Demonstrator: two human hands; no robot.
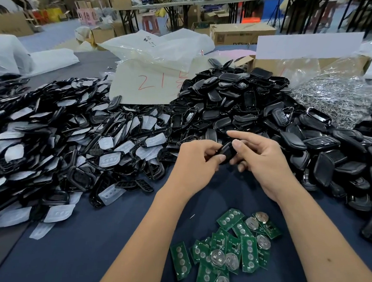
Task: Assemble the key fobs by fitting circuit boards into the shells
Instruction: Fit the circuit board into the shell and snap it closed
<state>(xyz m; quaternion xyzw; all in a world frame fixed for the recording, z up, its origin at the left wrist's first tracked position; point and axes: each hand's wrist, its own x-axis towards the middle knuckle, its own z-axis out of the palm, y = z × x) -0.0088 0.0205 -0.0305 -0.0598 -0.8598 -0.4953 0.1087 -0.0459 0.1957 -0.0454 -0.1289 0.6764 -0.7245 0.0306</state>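
Green rectangular circuit boards (227, 248) lie nearest on the dark blue cloth-covered desk (96, 245). Beyond them, left hand (196, 158) and right hand (261, 160) fingers grasp one black plastic fob shell (227, 152). Heaps of black shells (239, 100) flank them; cardboard boxes (240, 35) stand behind.

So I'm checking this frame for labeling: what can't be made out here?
- Head view: whether the black shell already holds a board; fingers of the left hand and right hand cover it.
- The red writing on the white sheet: partly hidden by the shell pile.
- Component detail on the green circuit boards: too small.
- Back shelves: blurred.
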